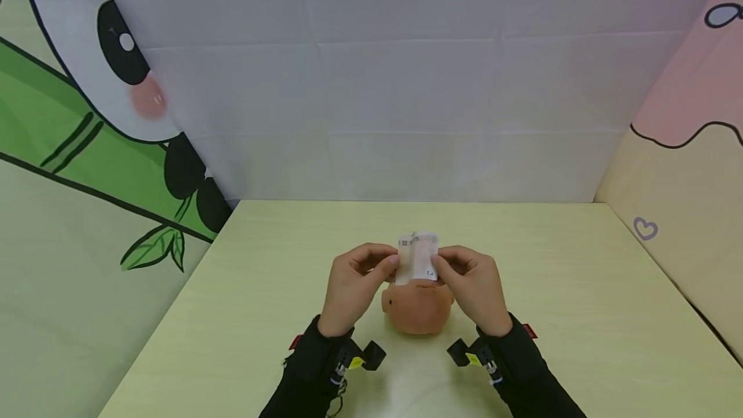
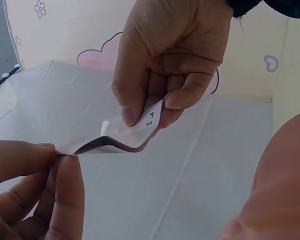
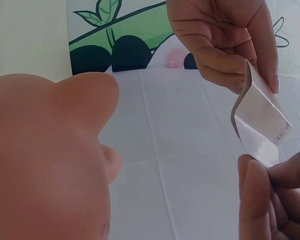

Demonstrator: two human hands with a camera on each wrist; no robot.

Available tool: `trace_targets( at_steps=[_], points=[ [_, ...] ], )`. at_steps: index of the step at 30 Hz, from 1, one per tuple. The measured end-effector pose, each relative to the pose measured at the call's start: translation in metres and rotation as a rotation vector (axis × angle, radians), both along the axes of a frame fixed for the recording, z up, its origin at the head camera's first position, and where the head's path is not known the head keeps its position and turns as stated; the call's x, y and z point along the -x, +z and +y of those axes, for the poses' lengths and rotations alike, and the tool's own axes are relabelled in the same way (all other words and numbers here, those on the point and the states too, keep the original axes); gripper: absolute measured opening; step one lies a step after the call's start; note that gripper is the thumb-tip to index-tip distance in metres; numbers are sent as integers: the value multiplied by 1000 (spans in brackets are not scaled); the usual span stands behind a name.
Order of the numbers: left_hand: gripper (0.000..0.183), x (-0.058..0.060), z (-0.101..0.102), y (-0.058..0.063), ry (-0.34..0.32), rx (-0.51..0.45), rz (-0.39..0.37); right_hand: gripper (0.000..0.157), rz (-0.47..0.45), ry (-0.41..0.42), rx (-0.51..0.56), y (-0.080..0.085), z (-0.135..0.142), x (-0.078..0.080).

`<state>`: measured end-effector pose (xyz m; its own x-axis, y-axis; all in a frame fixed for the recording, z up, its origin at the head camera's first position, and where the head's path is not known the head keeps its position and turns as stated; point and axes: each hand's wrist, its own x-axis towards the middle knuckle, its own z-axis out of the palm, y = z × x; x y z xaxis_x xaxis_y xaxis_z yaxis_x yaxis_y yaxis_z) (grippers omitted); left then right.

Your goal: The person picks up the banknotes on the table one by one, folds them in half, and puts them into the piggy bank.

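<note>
A creased banknote (image 1: 416, 258), pale with a pinkish tint and small dark print, is held up between both hands. My left hand (image 1: 355, 286) pinches its left edge between thumb and fingers, and my right hand (image 1: 478, 286) pinches the right edge. In the left wrist view the banknote (image 2: 127, 135) shows a wavy fold along its length. Just below and nearer to me sits a pink-orange piggy bank (image 1: 418, 309) on the table. Its rounded body and ear (image 3: 92, 95) fill the left of the right wrist view. The note's lower edge overlaps the piggy bank's far side in the head view.
A light wooden-toned tabletop (image 1: 290, 237) lies under the hands. A pale cloth wall (image 1: 406, 95) stands behind it, with a printed panda (image 1: 122, 50) on the left and a pink and cream panel (image 1: 685, 166) on the right. Each wrist carries a small black camera (image 1: 373, 355).
</note>
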<state>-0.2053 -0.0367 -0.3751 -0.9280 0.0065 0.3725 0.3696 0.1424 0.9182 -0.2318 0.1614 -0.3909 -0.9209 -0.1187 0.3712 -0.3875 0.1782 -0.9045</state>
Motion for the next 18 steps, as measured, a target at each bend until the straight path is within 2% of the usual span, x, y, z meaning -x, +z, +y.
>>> trace_targets(
  at_steps=[7,18],
  points=[
    [13,0,4,-1,-32,-31,-22,11,-7,2,9,-1,0,0],
    [13,2,8,-5,-39,-32,-24,11,54,42,25,-3,1,0]
  ],
)
